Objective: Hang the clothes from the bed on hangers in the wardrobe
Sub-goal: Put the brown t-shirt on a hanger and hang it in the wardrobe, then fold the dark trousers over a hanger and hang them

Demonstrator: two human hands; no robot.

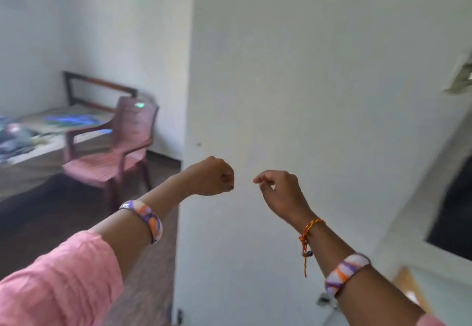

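Both hands are raised close together before the tall white flat panel (306,95), probably the wardrobe's door: the left hand (212,177) is curled into an empty fist, the right hand (278,192) hangs loosely curled, holding nothing. The clothes, a blurred blue-grey heap (15,139), lie on the dark-framed wooden bed (84,111), well left of the panel, behind a maroon plastic armchair (115,146). I judge the hands are placed to open it.
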